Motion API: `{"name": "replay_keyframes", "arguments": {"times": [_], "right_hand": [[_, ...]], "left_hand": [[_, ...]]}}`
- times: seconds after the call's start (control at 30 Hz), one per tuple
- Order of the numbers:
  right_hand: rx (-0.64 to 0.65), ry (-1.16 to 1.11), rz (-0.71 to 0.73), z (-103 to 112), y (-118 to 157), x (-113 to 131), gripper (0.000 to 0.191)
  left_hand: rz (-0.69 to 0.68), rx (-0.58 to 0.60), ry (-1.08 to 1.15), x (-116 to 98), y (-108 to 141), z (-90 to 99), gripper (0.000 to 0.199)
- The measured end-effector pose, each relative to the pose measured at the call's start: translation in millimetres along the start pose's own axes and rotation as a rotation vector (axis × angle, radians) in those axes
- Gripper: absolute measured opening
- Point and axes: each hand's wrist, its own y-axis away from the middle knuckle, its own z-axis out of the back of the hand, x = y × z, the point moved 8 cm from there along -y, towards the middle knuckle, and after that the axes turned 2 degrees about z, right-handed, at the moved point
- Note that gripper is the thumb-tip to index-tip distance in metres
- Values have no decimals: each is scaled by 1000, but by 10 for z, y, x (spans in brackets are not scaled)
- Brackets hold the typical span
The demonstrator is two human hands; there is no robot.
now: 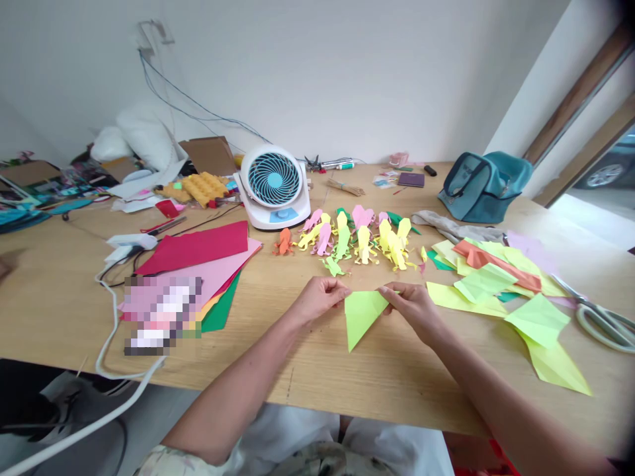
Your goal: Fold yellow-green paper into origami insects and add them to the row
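Observation:
A light green paper triangle (364, 316) hangs point down over the table, between both hands. My left hand (322, 295) pinches its upper left corner. At the upper right corner, my right hand (404, 301) grips the paper between thumb and fingers. Just beyond the hands stand several folded paper figures (364, 244) in yellow, pink and green, with an orange figure (284, 242) at their left end. To the right of my right hand lie loose green and yellow paper pieces (538, 320).
A white fan (274, 185) stands behind the figures. Coloured sheets (198, 248) and a white cable (112, 330) lie at left. Scissors (602, 320) rest at the right edge, and a teal bag (486, 187) sits at the back right.

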Motion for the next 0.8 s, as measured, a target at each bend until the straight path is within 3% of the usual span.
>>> {"name": "replay_keyframes", "arguments": {"times": [0.13,0.23,0.53,0.6,0.7,0.8], "right_hand": [[41,59,-13,13,-15,-25,55],[145,152,-90,-5,-5,-43,56],[259,251,-187,196,30,-74,48],[227,249,-162,311,9,-96,52],[49,230,-80,521,-43,-64,57],[-8,222,13,479,-58,0,53]], "left_hand": [[-24,-26,-48,-21,-15,67,38],[-33,-15,-94,-48,-8,80,35],[-41,119,-102,18,-48,-2,30],[-47,113,-141,15,-58,17,30],[-52,136,-185,-22,-32,5,30],[-26,272,-170,-50,49,-137,30]]}}
